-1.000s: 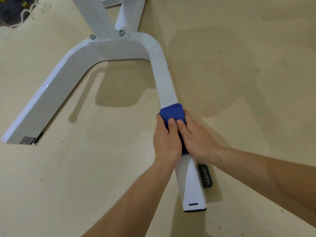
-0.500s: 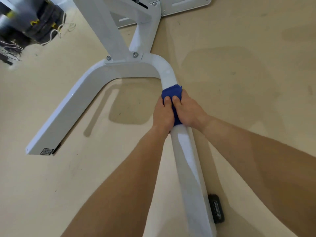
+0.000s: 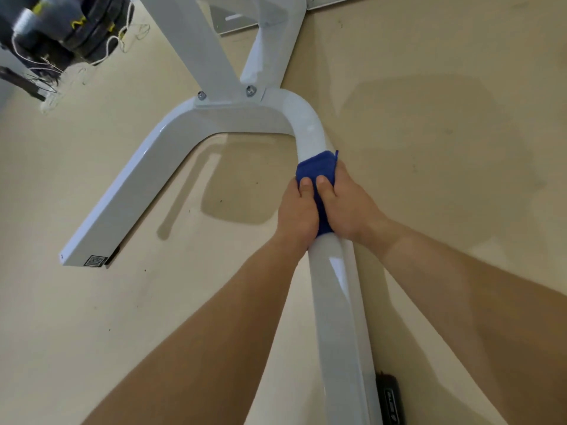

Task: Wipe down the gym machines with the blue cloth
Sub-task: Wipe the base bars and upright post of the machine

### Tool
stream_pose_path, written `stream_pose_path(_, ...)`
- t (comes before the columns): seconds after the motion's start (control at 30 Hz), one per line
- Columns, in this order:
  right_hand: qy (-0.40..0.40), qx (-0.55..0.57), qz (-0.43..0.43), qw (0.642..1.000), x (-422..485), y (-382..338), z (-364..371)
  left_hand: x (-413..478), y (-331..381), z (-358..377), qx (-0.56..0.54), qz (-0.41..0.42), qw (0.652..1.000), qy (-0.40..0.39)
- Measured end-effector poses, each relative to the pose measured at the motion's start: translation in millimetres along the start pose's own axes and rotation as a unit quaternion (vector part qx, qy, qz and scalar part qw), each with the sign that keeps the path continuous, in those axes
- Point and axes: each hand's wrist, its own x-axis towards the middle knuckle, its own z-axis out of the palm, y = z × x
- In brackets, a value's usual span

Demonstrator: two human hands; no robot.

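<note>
Up the white machine leg (image 3: 334, 302) the blue cloth (image 3: 317, 165) has slid to the bend; left hand (image 3: 299, 210) and right hand (image 3: 346, 204) both clasp it.

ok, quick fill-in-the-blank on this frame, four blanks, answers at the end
1. The left hand and the right hand both grip a ____ cloth.
2. The cloth is wrapped round a ____ frame leg of the machine.
3. The code sticker sits at the end of the other leg, toward the picture's ____ side.
4. The bolt heads at the joint above the bend number ____.

Answers: blue; white; left; two.
</note>
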Motion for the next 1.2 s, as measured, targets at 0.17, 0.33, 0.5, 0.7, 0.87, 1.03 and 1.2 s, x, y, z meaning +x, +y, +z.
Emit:
stream_pose_path(0.17,-0.005,-0.025,-0.003,1.000,55,-6,-7,52,12,5,0.002,0.007,1.000,0.009)
stream_pose_path(0.33,-0.019,-0.070,0.002,0.997,107,-22,-16,100,33,10,-0.009,-0.020,0.999,0.035)
stream_pose_path(0.5,-0.049,-0.098,-0.007,0.994,158,-41,-19,141,53,11,-0.060,-0.049,0.995,0.068)
stream_pose_path(0.7,-0.068,-0.134,0.005,0.989,200,-63,-15,175,67,10,-0.149,-0.088,0.981,0.092)
stream_pose_path(0.87,-0.081,-0.128,-0.003,0.989,223,-70,-10,198,69,8,-0.180,-0.104,0.971,0.117)
stream_pose_path(1.03,-0.082,-0.138,-0.032,0.987,229,-76,-6,205,72,5,-0.194,-0.102,0.967,0.128)
stream_pose_path(1.2,-0.076,-0.200,-0.025,0.977,214,-77,-2,202,62,-4,-0.155,-0.112,0.977,0.098)
